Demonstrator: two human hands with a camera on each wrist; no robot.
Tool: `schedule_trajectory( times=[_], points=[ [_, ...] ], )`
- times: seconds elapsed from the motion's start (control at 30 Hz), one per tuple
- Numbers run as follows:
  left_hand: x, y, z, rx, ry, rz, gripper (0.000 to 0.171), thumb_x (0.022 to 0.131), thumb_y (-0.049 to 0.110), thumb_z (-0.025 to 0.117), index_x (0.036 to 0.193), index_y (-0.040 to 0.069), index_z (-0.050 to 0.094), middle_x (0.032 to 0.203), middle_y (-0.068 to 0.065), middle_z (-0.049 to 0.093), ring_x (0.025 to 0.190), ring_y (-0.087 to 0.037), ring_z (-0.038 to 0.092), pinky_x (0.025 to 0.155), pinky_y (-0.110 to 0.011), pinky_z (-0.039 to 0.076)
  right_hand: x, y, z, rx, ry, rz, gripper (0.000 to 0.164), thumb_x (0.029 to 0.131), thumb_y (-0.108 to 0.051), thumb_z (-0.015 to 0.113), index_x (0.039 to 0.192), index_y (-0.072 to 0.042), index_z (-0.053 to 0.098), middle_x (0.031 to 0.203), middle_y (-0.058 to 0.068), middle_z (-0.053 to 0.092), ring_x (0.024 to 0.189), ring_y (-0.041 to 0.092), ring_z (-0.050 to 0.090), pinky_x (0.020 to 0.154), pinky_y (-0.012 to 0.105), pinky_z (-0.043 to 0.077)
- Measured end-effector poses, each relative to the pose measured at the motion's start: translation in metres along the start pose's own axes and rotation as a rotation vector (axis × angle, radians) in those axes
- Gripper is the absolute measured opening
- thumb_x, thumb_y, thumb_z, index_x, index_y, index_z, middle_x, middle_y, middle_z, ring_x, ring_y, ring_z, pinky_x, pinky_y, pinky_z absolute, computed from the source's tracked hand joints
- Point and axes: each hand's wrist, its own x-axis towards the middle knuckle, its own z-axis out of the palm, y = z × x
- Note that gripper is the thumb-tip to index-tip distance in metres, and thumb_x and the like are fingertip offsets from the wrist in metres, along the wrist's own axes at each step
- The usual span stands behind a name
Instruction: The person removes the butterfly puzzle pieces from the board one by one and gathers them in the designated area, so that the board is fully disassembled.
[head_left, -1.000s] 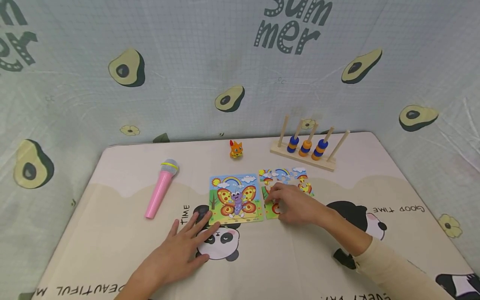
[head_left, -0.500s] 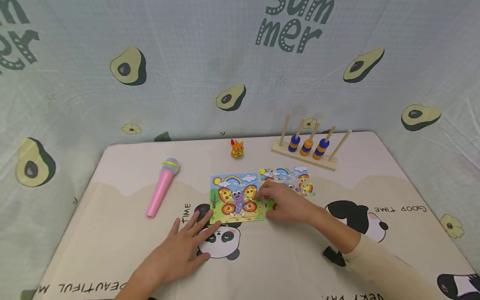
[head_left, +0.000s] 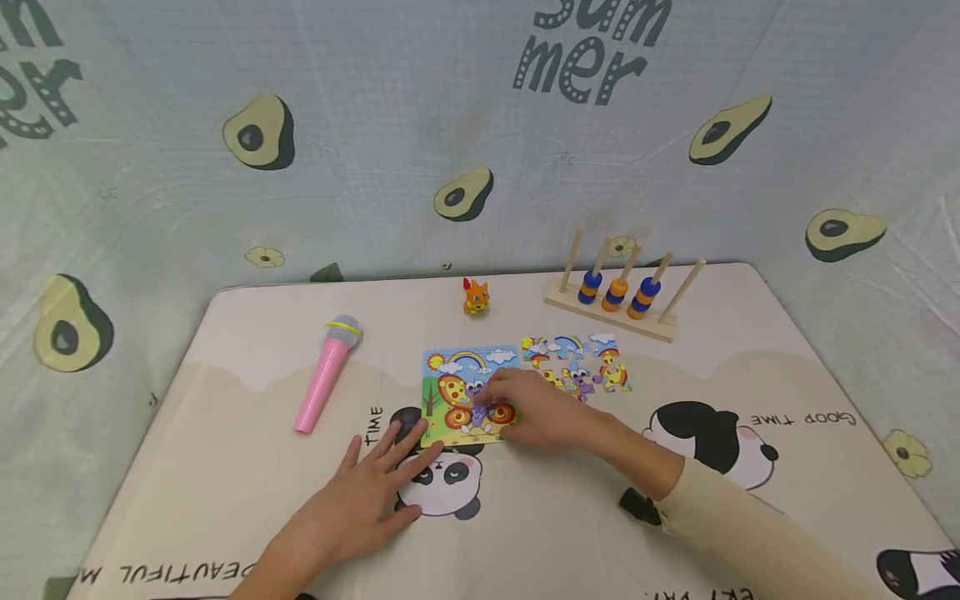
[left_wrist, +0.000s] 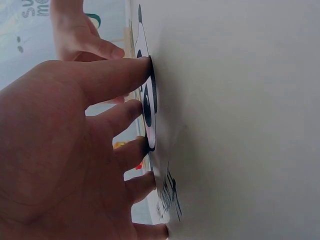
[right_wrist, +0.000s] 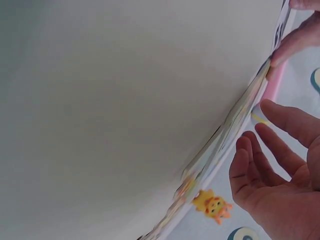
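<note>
A square butterfly picture board [head_left: 442,429] lies flat mid-table, with a matching set of cut puzzle pieces [head_left: 570,346] spread along its right side. My left hand [head_left: 356,500] rests palm down on the cloth, fingers spread, fingertips at the board's lower left corner. In the left wrist view, the left hand [left_wrist: 55,135] is flat with its fingers apart. Over the board's right half, my right hand [head_left: 551,408] bends its fingers toward the butterfly's body. The right wrist view shows the right hand [right_wrist: 280,175] with thumb and fingertips apart, no piece visible between them. Some pieces are hidden under it.
A pink toy microphone [head_left: 324,383] lies to the left. A small orange animal toy [head_left: 476,297] stands behind the board. At the back right is a wooden peg counter [head_left: 611,308] with blue and orange rings. A printed cloth wall [head_left: 375,208] borders the table's back edge.
My right hand has moved left from the cut pieces onto the board, uncovering several middle pieces. My left hand has stayed in place.
</note>
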Motion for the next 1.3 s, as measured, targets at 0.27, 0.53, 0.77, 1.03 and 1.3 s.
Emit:
schedule_trajectory(
  times=[0.27, 0.53, 0.77, 1.03, 1.3],
  points=[
    [0.001, 0.000, 0.000, -0.010, -0.001, 0.003, 0.070, 0.099, 0.041, 0.068, 0.162, 0.033, 0.040, 0.173, -0.003, 0.027, 0.158, -0.044, 0.024, 0.116, -0.081, 0.021, 0.015, -0.008, 0.006, -0.035, -0.046, 0.031, 0.047, 0.088, -0.008, 0.079, 0.134, -0.014, 0.070, 0.128, 0.005, 0.065, 0.119, 0.022, 0.059, 0.106, 0.044, 0.052],
    [0.001, -0.001, 0.001, -0.017, -0.010, -0.006, 0.070, 0.098, 0.042, 0.068, 0.162, 0.035, 0.039, 0.174, -0.002, 0.026, 0.159, -0.043, 0.023, 0.116, -0.081, 0.020, 0.021, -0.010, 0.012, -0.046, -0.090, 0.070, 0.045, 0.088, -0.007, 0.079, 0.132, -0.015, 0.072, 0.123, 0.001, 0.062, 0.116, 0.018, 0.055, 0.104, 0.039, 0.051],
    [0.001, -0.001, 0.001, -0.011, -0.003, -0.004, 0.070, 0.098, 0.041, 0.068, 0.162, 0.034, 0.039, 0.173, -0.003, 0.027, 0.159, -0.043, 0.023, 0.116, -0.080, 0.020, 0.022, -0.013, 0.013, -0.050, -0.082, 0.093, 0.042, 0.087, -0.006, 0.079, 0.128, -0.015, 0.073, 0.120, 0.000, 0.061, 0.113, 0.018, 0.055, 0.103, 0.038, 0.051],
    [0.000, -0.001, 0.001, -0.007, 0.001, -0.002, 0.070, 0.098, 0.040, 0.069, 0.161, 0.033, 0.040, 0.173, -0.005, 0.028, 0.158, -0.044, 0.024, 0.116, -0.080, 0.021, 0.023, -0.015, 0.013, -0.031, -0.056, 0.089, 0.040, 0.085, -0.003, 0.080, 0.123, -0.014, 0.073, 0.116, 0.001, 0.062, 0.109, 0.019, 0.055, 0.098, 0.038, 0.051],
    [0.001, -0.002, 0.001, -0.013, -0.010, -0.009, 0.071, 0.098, 0.041, 0.069, 0.162, 0.034, 0.039, 0.173, -0.003, 0.027, 0.159, -0.043, 0.023, 0.116, -0.081, 0.020, 0.022, -0.015, 0.013, -0.021, -0.028, 0.063, 0.043, 0.082, 0.000, 0.081, 0.123, -0.012, 0.073, 0.115, 0.001, 0.062, 0.109, 0.018, 0.055, 0.098, 0.039, 0.051]
  ],
)
